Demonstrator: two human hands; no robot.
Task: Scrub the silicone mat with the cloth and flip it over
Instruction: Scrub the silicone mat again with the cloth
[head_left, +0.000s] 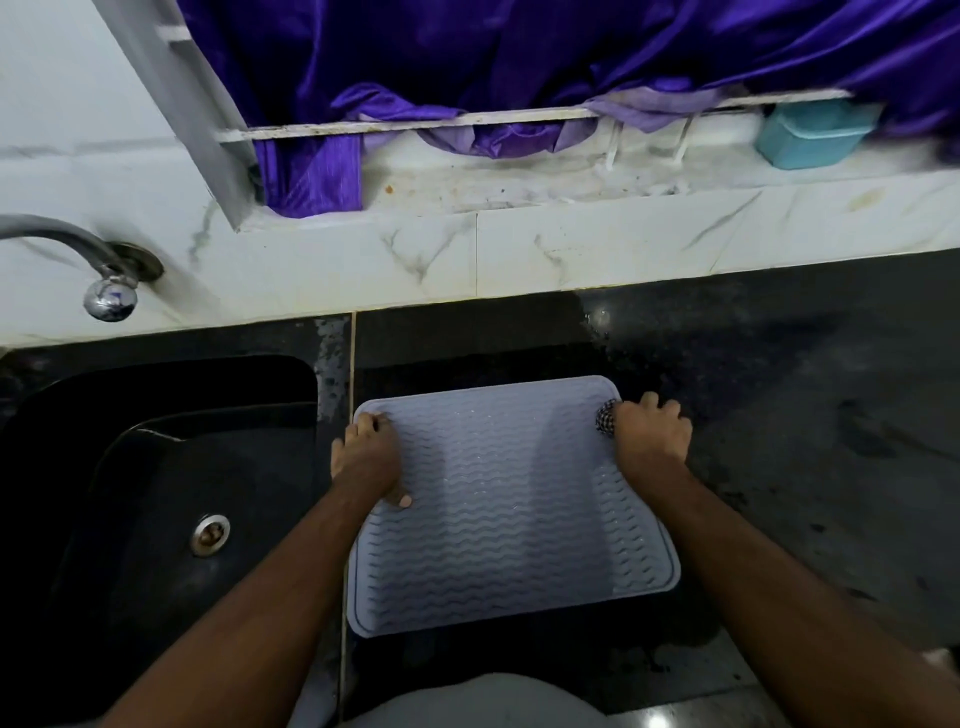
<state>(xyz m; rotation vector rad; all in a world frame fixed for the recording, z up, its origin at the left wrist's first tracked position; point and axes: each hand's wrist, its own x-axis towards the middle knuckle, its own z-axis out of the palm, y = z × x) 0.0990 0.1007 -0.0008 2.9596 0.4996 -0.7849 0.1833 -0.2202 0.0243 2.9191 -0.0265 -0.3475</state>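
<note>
A pale lilac silicone mat (511, 512) with wavy ridges lies flat on the wet black counter, just right of the sink. My left hand (370, 457) grips the mat's left edge near its far corner, thumb on top and fingers curled at the rim. My right hand (649, 434) is at the mat's far right edge, fingers curled round a bunched black-and-white checked cloth (605, 420) that peeks out on the thumb side. Whether the right fingers also hold the mat's edge is hidden.
A black sink (156, 467) with a metal drain (209, 534) sits to the left, a chrome tap (106, 283) above it. A white marble ledge (519, 244) runs behind the counter, with a purple curtain (467, 62) and a teal box (815, 134) at the back right.
</note>
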